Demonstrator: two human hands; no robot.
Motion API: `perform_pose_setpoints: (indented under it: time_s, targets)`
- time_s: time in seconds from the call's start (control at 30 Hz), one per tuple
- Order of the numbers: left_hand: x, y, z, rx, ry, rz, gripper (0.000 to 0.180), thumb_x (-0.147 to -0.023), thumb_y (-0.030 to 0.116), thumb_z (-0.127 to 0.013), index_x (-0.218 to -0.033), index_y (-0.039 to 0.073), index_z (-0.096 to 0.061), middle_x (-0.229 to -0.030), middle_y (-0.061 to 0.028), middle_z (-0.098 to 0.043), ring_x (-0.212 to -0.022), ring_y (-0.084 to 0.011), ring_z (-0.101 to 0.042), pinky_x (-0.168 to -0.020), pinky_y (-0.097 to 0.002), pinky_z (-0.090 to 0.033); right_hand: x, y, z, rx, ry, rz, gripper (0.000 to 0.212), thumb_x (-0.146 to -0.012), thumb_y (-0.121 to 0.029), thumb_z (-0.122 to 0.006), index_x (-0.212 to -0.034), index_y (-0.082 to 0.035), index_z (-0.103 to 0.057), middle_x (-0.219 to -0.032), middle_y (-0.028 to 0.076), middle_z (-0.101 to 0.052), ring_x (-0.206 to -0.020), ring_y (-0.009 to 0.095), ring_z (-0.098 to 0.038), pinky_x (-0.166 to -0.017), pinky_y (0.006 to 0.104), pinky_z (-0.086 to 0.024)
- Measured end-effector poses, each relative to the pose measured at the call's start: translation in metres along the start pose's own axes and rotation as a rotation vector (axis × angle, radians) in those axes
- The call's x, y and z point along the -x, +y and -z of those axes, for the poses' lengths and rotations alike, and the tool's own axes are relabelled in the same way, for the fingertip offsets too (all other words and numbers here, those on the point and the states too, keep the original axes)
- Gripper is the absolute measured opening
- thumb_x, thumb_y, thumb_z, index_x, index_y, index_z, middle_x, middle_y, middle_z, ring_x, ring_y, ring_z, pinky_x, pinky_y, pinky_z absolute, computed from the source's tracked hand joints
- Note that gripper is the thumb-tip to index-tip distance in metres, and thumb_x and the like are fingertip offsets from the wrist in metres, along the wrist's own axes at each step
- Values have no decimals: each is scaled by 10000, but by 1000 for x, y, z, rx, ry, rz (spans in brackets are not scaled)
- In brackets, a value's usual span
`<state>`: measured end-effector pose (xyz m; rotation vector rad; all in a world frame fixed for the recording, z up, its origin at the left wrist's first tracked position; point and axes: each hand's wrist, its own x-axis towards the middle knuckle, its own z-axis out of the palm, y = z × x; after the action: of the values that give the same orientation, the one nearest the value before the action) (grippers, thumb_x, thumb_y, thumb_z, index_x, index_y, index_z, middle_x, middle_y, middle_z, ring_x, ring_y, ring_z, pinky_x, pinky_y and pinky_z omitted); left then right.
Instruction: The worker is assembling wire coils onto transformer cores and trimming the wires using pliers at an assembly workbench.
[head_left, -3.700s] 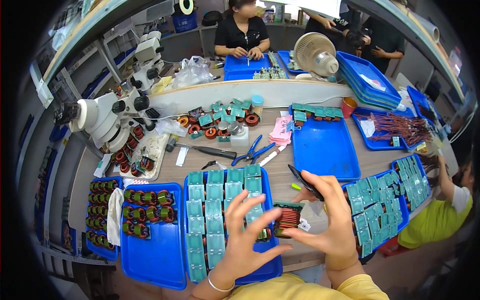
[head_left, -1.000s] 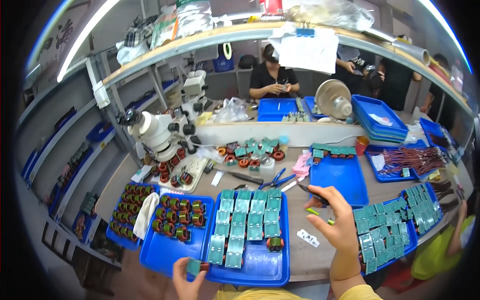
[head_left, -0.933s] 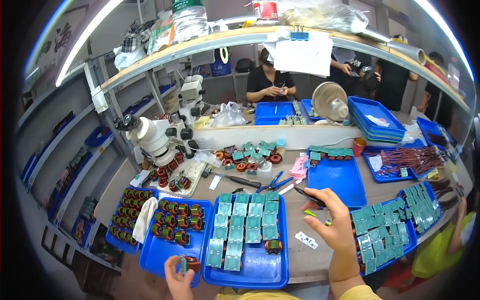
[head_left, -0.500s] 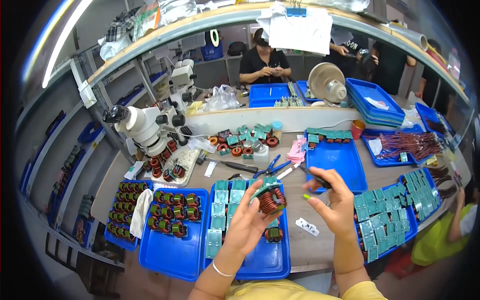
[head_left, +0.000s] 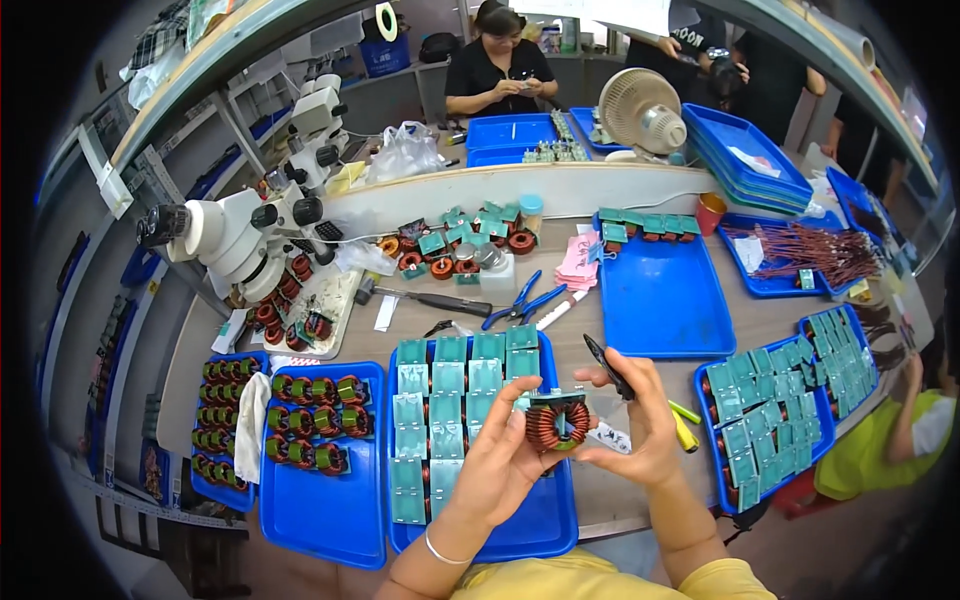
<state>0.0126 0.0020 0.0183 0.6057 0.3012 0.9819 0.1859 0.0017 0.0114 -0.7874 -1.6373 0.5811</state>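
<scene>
Pinching a copper coil (head_left: 558, 427) at the fingertips of our left hand (head_left: 500, 452), over the right edge of a blue tray (head_left: 545, 522), right hand (head_left: 648, 440) half-curled beside the coil, gripping a black tool (head_left: 609, 370)

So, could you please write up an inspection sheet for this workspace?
Surface: brown workbench, bearing blue trays.
Job's things: copper coil with a green board, held; rows of green boards in the front tray.
Clutter: blue pliers, small bottle, pink notes.
Hands: left hand holds the coil; right hand holds a black tool, its thumb close to the coil.
Cables: red-brown wires at far right.
Surroundings: microscope at left, fan behind the partition, a person opposite.
</scene>
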Motion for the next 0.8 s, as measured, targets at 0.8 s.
perform_pose_setpoints:
  time_s: [0.8]
  targets:
    - [14, 14, 2, -810, 66, -187, 708, -599, 153, -828, -1194, -14, -483, -1106, -69, -429, -1083, -180, -461, -893, -312, -441, 14, 4, -18, -199, -11, -6, 955, -563, -85, -838, -1324, 64, -281, -1175, 142, -379, -1023, 320, -565, -886, 400, -460]
